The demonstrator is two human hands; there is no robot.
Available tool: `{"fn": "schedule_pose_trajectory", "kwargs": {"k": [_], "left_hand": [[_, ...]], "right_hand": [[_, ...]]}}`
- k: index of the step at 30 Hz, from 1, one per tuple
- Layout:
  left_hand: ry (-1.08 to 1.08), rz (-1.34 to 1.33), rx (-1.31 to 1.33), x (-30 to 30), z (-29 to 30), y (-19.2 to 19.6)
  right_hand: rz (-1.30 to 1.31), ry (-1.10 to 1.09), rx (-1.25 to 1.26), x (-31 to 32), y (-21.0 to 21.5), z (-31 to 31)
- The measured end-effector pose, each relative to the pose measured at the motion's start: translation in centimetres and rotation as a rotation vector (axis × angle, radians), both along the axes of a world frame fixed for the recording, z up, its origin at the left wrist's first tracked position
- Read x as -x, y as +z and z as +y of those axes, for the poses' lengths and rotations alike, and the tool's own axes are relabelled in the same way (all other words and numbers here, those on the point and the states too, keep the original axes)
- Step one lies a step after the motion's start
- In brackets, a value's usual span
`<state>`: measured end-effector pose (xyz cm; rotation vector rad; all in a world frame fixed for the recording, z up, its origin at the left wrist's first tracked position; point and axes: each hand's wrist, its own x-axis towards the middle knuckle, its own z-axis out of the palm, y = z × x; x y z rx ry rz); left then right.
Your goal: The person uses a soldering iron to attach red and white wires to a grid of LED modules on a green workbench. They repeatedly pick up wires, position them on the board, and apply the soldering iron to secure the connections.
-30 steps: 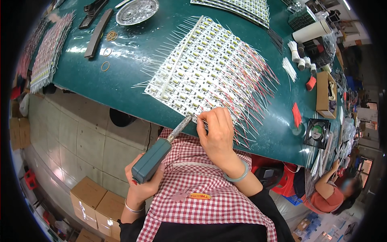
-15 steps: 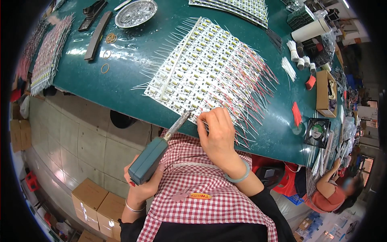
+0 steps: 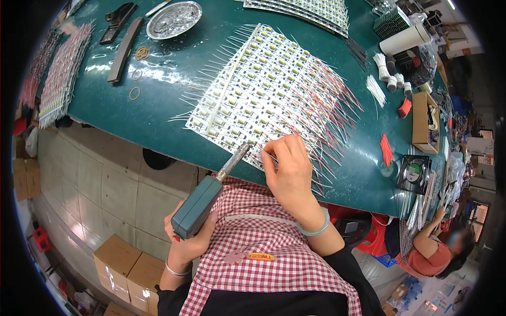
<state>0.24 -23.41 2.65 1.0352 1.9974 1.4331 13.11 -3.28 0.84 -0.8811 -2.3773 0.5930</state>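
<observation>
My left hand (image 3: 191,231) is wrapped round the dark green handle of a soldering iron (image 3: 197,206). Its metal barrel points up and away, and the tip rests at the near edge of a white circuit board panel (image 3: 247,87). Small yellow-green parts stand on the panel in rows, with white wires sticking out on the left and red and white wires on the right. Just right of the tip, my right hand (image 3: 290,168) pinches a thin wire over the panel's near edge; the fingers hide most of it.
A metal dish (image 3: 174,20) of silvery bits, a dark curved bar (image 3: 125,50) and rubber bands (image 3: 142,53) lie at the far left. More wired boards (image 3: 66,73) hang over the left edge. Rightward are wire bundles (image 3: 387,150), a fan (image 3: 415,173), a cardboard box (image 3: 426,122) and a seated co-worker (image 3: 435,253).
My right hand has shifted slightly right and up, its fingers still pinched. The iron's tip has moved slightly up at the near edge. The whole view has shifted a little.
</observation>
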Motion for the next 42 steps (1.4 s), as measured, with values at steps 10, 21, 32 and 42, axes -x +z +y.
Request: {"fn": "schedule_pose_trajectory", "kwargs": {"k": [10, 21, 32, 42], "left_hand": [[0.006, -0.087, 0.043, -0.2, 0.1, -0.1], [-0.021, -0.030, 0.101, -0.2, 0.8, 0.6], [0.080, -0.135, 0.154, -0.2, -0.7, -0.7], [0.137, 0.055, -0.039, 2.1, -1.1, -1.1]], "right_hand": [[-0.093, 0.006, -0.041, 0.2, -0.2, -0.1], [-0.128, -0.004, -0.077, 0.5, -0.1, -0.1], [-0.127, -0.032, -0.064, 0.6, -0.1, -0.2], [-0.101, 0.001, -0.048, 0.5, 0.1, 0.1]]}}
